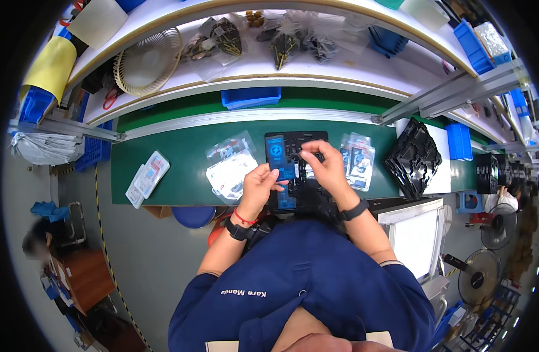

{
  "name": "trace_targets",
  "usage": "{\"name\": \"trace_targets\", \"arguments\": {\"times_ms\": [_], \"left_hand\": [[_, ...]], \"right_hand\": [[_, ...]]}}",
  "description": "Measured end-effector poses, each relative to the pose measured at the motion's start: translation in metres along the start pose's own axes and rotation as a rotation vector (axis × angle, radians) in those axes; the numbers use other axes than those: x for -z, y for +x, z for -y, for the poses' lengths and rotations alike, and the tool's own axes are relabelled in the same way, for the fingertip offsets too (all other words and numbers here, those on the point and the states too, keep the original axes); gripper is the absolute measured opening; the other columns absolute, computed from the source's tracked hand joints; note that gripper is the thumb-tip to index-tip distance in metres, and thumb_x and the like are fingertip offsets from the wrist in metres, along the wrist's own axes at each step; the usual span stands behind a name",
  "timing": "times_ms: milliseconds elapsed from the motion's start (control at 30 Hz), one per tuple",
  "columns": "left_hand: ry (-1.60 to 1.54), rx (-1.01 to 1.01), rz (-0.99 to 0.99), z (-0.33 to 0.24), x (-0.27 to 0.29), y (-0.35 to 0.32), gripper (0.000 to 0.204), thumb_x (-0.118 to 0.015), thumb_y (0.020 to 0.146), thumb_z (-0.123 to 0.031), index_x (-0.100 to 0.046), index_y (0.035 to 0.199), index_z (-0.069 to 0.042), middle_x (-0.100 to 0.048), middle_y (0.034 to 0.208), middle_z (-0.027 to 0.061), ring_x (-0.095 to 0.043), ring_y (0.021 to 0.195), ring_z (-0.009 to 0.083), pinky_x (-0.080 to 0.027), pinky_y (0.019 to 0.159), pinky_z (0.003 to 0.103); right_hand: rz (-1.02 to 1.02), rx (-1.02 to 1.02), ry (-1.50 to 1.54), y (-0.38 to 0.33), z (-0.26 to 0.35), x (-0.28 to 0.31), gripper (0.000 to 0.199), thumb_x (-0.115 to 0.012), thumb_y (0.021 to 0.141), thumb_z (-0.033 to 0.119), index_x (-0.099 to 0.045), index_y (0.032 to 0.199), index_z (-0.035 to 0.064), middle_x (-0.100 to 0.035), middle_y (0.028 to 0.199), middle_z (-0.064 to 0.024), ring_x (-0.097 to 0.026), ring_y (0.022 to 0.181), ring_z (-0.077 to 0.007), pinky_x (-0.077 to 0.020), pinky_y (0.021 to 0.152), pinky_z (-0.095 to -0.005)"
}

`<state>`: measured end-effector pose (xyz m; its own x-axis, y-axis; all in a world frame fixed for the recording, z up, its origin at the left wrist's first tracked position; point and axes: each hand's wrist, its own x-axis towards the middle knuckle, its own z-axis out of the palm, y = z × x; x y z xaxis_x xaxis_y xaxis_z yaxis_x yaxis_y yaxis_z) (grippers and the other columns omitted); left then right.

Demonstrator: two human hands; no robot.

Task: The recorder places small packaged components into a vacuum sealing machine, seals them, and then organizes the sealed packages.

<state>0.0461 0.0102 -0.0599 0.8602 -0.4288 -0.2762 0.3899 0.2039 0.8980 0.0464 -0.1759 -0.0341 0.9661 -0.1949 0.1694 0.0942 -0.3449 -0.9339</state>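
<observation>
A flat phone battery [276, 150], black with blue print, is held between the thumb and fingers of my left hand [257, 186]. It is over the left part of a black moulded tray [310, 135] on the green bench. Just right of the battery, my right hand [327, 166] is above the tray with thumb and forefinger pinched together. Whatever may be between those fingertips is too small to make out. Another blue-printed battery [286, 200] shows lower in the tray, below the one I hold. My hands and wrists hide parts of the tray.
Clear-bagged packs [233, 170] lie left of the tray, and more packs [358, 161] lie right. White-edged packs [147, 179] sit farther left. Stacked black trays [415, 158] stand at the right. A shelf [234, 82] with bagged parts and a round basket [147, 61] overhangs the bench.
</observation>
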Motion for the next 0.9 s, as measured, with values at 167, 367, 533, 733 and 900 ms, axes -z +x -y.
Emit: {"name": "trace_targets", "arguments": {"times_ms": [167, 367, 533, 733, 900], "left_hand": [[-0.041, -0.094, -0.069, -0.012, -0.012, -0.008, 0.019, -0.049, 0.091, -0.007, -0.055, 0.105, 0.005, -0.064, 0.091, 0.0116, -0.064, 0.077, 0.0173, -0.053, 0.063, 0.025], [0.031, -0.221, -0.077, -0.012, -0.020, -0.012, 0.018, -0.052, 0.090, -0.009, -0.057, 0.100, 0.005, -0.065, 0.090, 0.0094, -0.063, 0.079, 0.0139, -0.051, 0.064, 0.022], [0.079, -0.259, -0.092, -0.011, -0.021, -0.015, 0.017, -0.052, 0.090, -0.008, -0.058, 0.098, 0.006, -0.065, 0.087, 0.0086, -0.063, 0.077, 0.0120, -0.051, 0.064, 0.022], [0.039, -0.255, -0.139, -0.012, -0.023, -0.017, 0.016, -0.052, 0.090, -0.008, -0.058, 0.097, 0.006, -0.065, 0.086, 0.0083, -0.063, 0.075, 0.0116, -0.051, 0.064, 0.021], [0.038, -0.236, -0.204, -0.010, -0.018, -0.014, 0.017, -0.051, 0.090, -0.009, -0.057, 0.097, 0.006, -0.065, 0.087, 0.0110, -0.064, 0.074, 0.0150, -0.052, 0.064, 0.024]], "right_hand": [[-0.019, 0.073, -0.196, -0.022, 0.013, 0.006, 0.009, -0.070, 0.073, 0.015, -0.067, 0.077, 0.0085, -0.063, 0.073, -0.0033, -0.056, 0.076, -0.0194, -0.0363, 0.079, -0.0333], [-0.065, 0.324, -0.434, -0.021, 0.027, 0.005, 0.007, -0.070, 0.069, 0.008, -0.063, 0.071, 0.0066, -0.058, 0.069, -0.0041, -0.053, 0.073, -0.0211, -0.0346, 0.074, -0.0352], [-0.046, 0.437, -0.558, -0.019, 0.032, 0.000, 0.012, -0.067, 0.065, 0.005, -0.056, 0.068, 0.0078, -0.054, 0.067, -0.0038, -0.052, 0.074, -0.0228, -0.0327, 0.075, -0.0370], [-0.032, 0.559, -0.604, -0.018, 0.029, -0.005, 0.019, -0.065, 0.062, 0.004, -0.050, 0.073, 0.0076, -0.050, 0.070, -0.0054, -0.051, 0.075, -0.0254, -0.0326, 0.075, -0.0386], [-0.027, 0.668, -0.538, -0.024, 0.030, -0.003, 0.020, -0.065, 0.062, 0.003, -0.049, 0.074, 0.0076, -0.051, 0.072, -0.0062, -0.051, 0.074, -0.0254, -0.0336, 0.075, -0.0391]]}}
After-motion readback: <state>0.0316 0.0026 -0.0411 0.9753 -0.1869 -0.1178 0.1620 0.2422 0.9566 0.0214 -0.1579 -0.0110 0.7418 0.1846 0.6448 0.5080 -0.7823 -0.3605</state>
